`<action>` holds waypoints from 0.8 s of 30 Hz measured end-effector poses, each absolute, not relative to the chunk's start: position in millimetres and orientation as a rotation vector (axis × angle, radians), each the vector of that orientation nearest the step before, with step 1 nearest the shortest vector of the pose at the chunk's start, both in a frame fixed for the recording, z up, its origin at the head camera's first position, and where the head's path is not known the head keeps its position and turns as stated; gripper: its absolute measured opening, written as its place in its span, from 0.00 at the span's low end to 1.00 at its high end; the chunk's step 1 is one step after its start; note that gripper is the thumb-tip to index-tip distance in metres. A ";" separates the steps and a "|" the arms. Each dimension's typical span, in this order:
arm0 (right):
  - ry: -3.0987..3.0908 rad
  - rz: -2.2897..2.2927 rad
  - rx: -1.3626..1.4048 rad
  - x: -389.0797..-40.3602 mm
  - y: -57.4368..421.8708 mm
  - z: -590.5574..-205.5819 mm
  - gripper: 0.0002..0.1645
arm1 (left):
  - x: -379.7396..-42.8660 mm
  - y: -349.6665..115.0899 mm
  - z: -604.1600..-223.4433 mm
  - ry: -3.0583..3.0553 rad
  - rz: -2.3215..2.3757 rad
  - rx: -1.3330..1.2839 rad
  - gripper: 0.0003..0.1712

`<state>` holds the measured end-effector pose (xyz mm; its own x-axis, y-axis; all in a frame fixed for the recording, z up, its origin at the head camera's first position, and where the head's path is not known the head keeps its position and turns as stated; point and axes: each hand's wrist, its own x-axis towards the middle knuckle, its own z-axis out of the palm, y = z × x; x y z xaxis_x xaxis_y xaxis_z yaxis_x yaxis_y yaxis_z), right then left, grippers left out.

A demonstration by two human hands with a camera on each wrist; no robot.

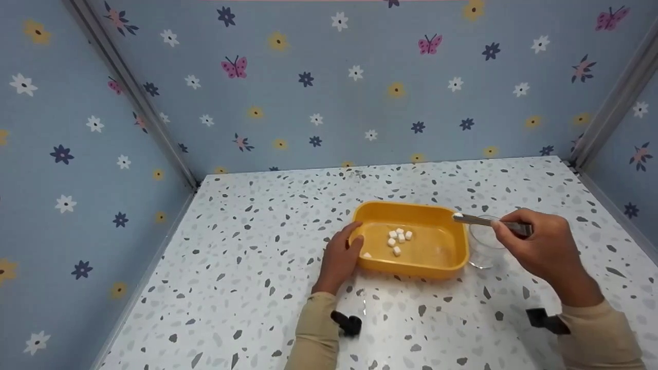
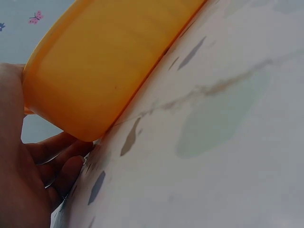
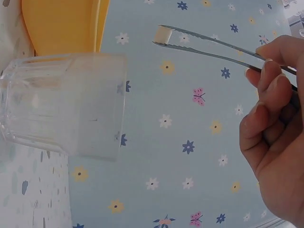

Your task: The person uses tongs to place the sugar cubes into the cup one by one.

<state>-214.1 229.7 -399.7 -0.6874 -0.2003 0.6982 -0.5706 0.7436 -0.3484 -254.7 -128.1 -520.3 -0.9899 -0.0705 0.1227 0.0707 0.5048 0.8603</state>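
Observation:
A yellow plastic tray [image 1: 411,271] stands on the speckled table, with several small white cubes [image 1: 392,242] lying in its left half. At the tray's left end my left hand [image 1: 339,257] grips the rim, thumb over the edge and other fingers outside; the left wrist view shows the fingers low beside the tray wall [image 2: 95,71]. My right hand [image 1: 545,246] pinches metal tweezers [image 1: 478,221]. One white cube [image 3: 163,35] is held between their tips, above the tray's right rim. Just right of the tray stands a clear cup [image 3: 95,104], partly under the tweezers and right hand.
Speckled white tabletop [image 1: 257,231] extends around the tray. Blue floral panels [image 1: 354,103] rise behind and at both sides, with metal corner posts [image 1: 128,92]. A dark wrist camera mount [image 1: 349,324] sits on each sleeve.

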 end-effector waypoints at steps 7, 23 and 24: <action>-2.285 0.700 0.576 -214.3 236.7 -396.1 0.06 | -254.7 -127.7 -520.2 -2.595 -1.507 -0.001 0.25; -2.313 0.684 0.509 -212.8 249.2 -391.7 0.06 | -254.3 -128.2 -520.2 -2.597 -1.496 -0.007 0.25; -2.316 0.685 0.510 -212.7 249.4 -391.6 0.06 | -254.4 -128.2 -520.3 -2.595 -1.497 -0.011 0.25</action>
<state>-212.7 249.4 -391.6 -0.7056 -0.1720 0.6875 -0.5182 0.7869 -0.3350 -254.4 -128.2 -520.3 -0.9894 -0.0661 0.1293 0.0788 0.5035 0.8604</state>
